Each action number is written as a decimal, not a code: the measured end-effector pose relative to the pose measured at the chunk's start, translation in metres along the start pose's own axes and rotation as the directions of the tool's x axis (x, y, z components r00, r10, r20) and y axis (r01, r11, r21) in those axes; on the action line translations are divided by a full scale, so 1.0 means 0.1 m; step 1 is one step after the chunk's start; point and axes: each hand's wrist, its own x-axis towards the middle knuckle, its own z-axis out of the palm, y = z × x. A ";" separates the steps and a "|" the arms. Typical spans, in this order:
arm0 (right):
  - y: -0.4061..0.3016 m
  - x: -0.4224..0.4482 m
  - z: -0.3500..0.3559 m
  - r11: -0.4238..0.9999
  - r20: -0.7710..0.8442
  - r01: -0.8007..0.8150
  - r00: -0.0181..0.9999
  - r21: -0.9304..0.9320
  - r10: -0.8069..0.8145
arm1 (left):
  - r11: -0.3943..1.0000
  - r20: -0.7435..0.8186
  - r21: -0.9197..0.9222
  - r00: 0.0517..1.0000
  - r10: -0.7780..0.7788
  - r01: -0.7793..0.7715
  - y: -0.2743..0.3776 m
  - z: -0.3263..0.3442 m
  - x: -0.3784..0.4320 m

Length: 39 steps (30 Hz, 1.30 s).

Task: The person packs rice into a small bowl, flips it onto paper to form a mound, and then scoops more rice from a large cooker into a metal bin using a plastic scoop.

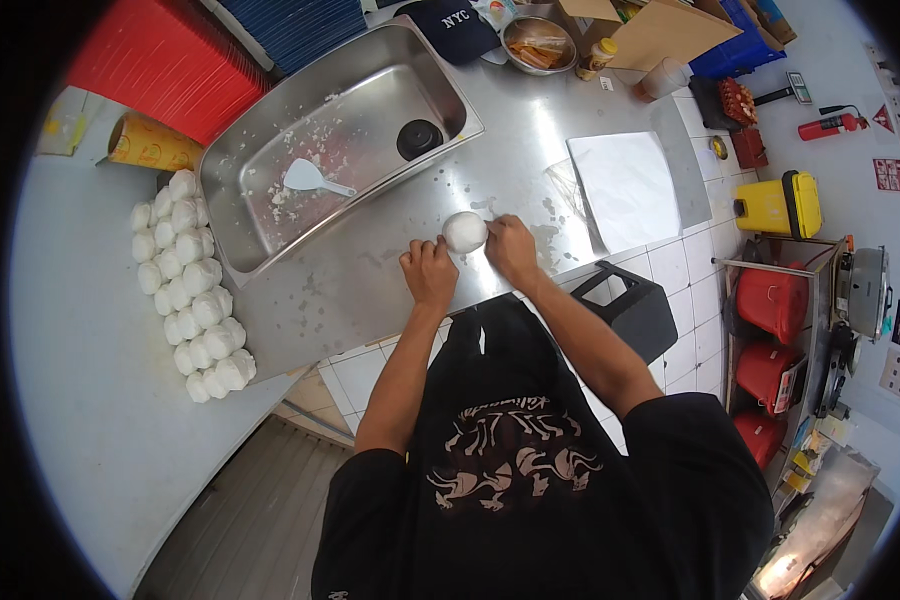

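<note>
A round white paper-wrapped bundle (465, 232) sits on the stainless steel table (330, 289) near its front edge. My left hand (430, 271) is at its left side, fingers curled, thumb and fingertips against the wrapper. On the other side, my right hand (511, 246) pinches the bundle's right edge. What the wrapper holds is hidden. To the right lies a stack of white paper sheets (626, 191), with thin clear plastic (566, 187) along its left edge.
A deep steel pan (367, 94) holds scattered rice, a white rice paddle (305, 175) and a black round mould or cup (419, 139). Similar white bundles (202, 277) are piled at left. A metal bowl (538, 46) stands at the back; a black stool (630, 319) is below right.
</note>
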 end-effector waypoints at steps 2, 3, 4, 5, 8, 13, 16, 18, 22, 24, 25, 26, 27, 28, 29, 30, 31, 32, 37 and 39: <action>-0.03 -0.13 0.05 0.993 -0.173 0.024 0.985 0.116 -0.004 | 1.000 -0.044 -0.001 0.999 0.013 -0.013 0.00 0.02 -0.03; -0.06 -0.18 0.10 0.985 -0.216 0.036 0.976 0.171 0.002 | 1.000 -0.065 0.006 0.998 0.012 -0.012 -0.03 0.03 -0.06; -0.07 -0.24 0.13 0.974 -0.259 0.043 0.966 0.222 0.017 | 1.000 -0.059 -0.001 0.998 0.005 -0.005 -0.03 0.04 -0.08; -0.09 -0.27 0.17 0.966 -0.290 0.042 0.957 0.253 0.034 | 1.000 -0.053 -0.008 0.999 -0.004 0.004 -0.02 0.06 -0.09; -0.14 -0.28 0.26 0.912 -0.274 -0.061 0.944 0.406 0.185 | 0.999 -0.071 -0.035 0.997 -0.009 0.007 -0.03 0.07 -0.07; -0.30 0.00 0.16 0.698 0.051 -0.458 0.853 0.551 0.519 | 0.999 -0.063 -0.035 0.998 -0.018 0.015 -0.02 0.06 -0.09; -0.53 0.28 0.01 0.803 0.132 -0.477 0.877 0.356 0.463 | 0.999 -0.071 -0.037 0.997 -0.033 0.031 -0.02 0.08 -0.07; -0.55 0.39 -0.01 0.896 0.189 -0.383 0.919 0.225 0.345 | 0.999 -0.090 -0.025 0.995 -0.044 0.042 0.00 0.08 -0.08; -0.52 0.43 0.05 0.964 0.216 -0.248 0.950 0.091 0.224 | 0.993 -0.101 -0.068 0.990 -0.098 0.092 0.04 0.09 -0.06; -0.51 0.33 0.14 0.966 0.128 -0.227 0.969 0.123 0.212 | 0.985 -0.069 -0.114 0.988 -0.137 0.129 0.09 0.05 -0.07; -0.52 0.28 0.19 0.954 0.111 -0.243 0.968 0.174 0.226 | 0.979 -0.058 -0.131 0.985 -0.165 0.156 0.10 0.05 -0.06; -0.50 0.27 0.23 0.940 0.094 -0.257 0.966 0.225 0.242 | 0.972 -0.048 -0.147 0.980 -0.191 0.183 0.13 0.05 -0.05; -0.55 0.29 0.20 0.899 0.165 -0.331 0.941 0.286 0.294 | 0.963 -0.032 -0.156 0.973 -0.229 0.221 0.11 0.06 -0.10; -0.62 0.30 0.14 0.849 0.247 -0.407 0.909 0.338 0.337 | 0.952 -0.001 -0.146 0.962 -0.272 0.268 0.10 0.05 -0.14; -0.69 0.31 0.07 0.790 0.333 -0.482 0.867 0.378 0.370 | 0.939 0.029 -0.134 0.948 -0.316 0.317 0.09 0.05 -0.17; -0.63 0.27 0.06 0.773 0.327 -0.428 0.897 0.468 0.299 | 0.928 0.058 -0.130 0.937 -0.345 0.350 0.11 0.02 -0.16; -0.53 0.28 0.10 0.744 0.302 -0.365 0.926 0.559 0.227 | 0.934 0.057 -0.156 0.947 -0.316 0.321 0.11 -0.05 -0.09; -0.44 0.28 0.15 0.705 0.271 -0.298 0.950 0.644 0.154 | 0.939 0.055 -0.180 0.956 -0.289 0.294 0.11 -0.14 -0.04; -0.64 0.22 0.09 -0.384 0.770 -0.704 0.637 0.598 0.031 | 0.919 -0.161 -0.331 0.947 -0.278 0.213 0.16 -0.78 0.05; -0.83 0.16 0.07 -0.644 0.808 -0.664 0.577 0.380 -0.118 | 0.960 -0.320 -0.261 0.930 -0.180 0.096 0.14 -1.05 0.12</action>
